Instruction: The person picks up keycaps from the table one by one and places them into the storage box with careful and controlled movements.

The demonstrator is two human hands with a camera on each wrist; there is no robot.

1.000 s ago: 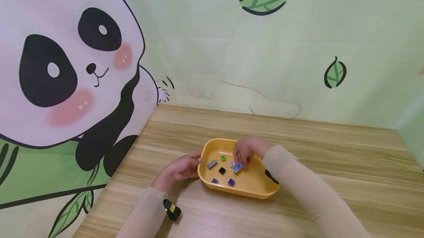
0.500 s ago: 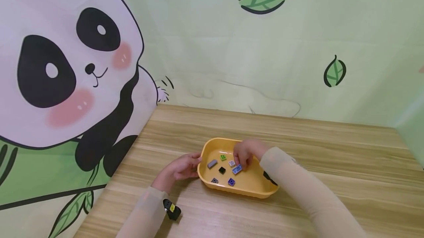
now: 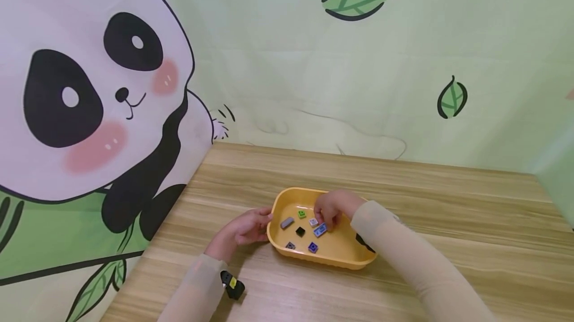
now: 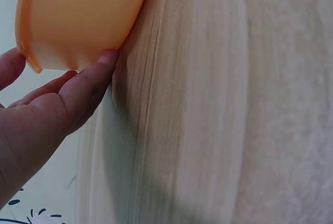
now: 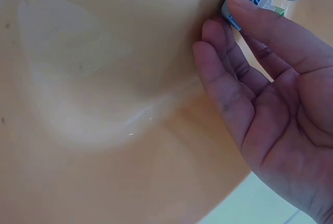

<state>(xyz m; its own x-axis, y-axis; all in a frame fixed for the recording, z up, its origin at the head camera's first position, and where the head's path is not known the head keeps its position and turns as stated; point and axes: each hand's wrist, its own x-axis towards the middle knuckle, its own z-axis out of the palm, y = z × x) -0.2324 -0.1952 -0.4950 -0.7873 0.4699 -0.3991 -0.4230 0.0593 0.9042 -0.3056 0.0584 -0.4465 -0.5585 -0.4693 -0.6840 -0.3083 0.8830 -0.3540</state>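
A yellow-orange tray point(image 3: 341, 261) stands on the table with small toy bricks in it. My left hand point(image 3: 249, 226) holds its left end; in the left wrist view the thumb is at the rim and the other fingers press the outer wall near the table. Reaching inside, my right hand point(image 3: 331, 207) pinches a light blue toy brick point(image 3: 320, 230) at one end between thumb and fingertip. That brick's hollow, ribbed side shows in the right wrist view. Close to it lies a white brick point(image 3: 313, 222).
Also in the tray are a lime green brick point(image 3: 302, 214), a grey brick point(image 3: 287, 223), a black brick point(image 3: 300, 232), a dark grey brick point(image 3: 290, 245) and a dark blue brick point(image 3: 312, 247). Behind the wooden table point(image 3: 448, 202) hangs a panda-printed cloth point(image 3: 287, 63).
The light blue brick was tilted up in my right fingers a second ago; it now sits lower and flatter, slightly nearer me. The left hand and tray have hardly moved.
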